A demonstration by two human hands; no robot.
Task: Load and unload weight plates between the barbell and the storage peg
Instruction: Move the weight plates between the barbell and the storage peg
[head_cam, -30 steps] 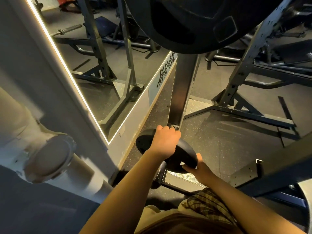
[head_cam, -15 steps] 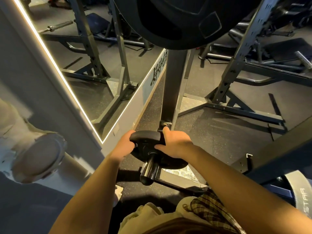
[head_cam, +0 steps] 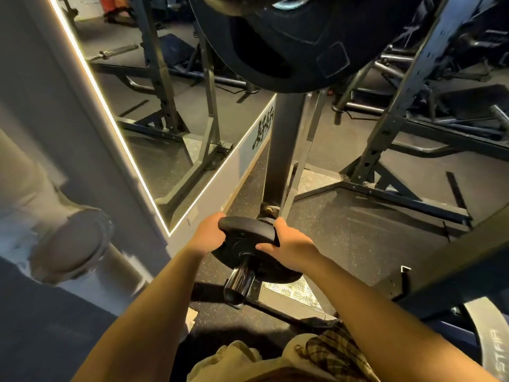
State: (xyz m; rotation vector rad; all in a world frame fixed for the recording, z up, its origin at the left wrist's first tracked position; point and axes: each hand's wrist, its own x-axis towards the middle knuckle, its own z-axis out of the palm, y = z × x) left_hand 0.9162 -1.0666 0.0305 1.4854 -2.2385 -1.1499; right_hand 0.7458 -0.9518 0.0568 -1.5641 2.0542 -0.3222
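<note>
Threaded on the chrome storage peg (head_cam: 239, 282), the small weight plate (head_cam: 248, 245) looked rigid and modestly heavy, so left hand (head_cam: 207, 235) and right hand (head_cam: 289, 244) curled round opposite rims.

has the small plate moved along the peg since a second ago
Yes. The small plate was at the tip of the chrome peg; it now sits further on, toward the upright post, leaving bare peg showing. Both the left hand and right hand grip it.
</note>
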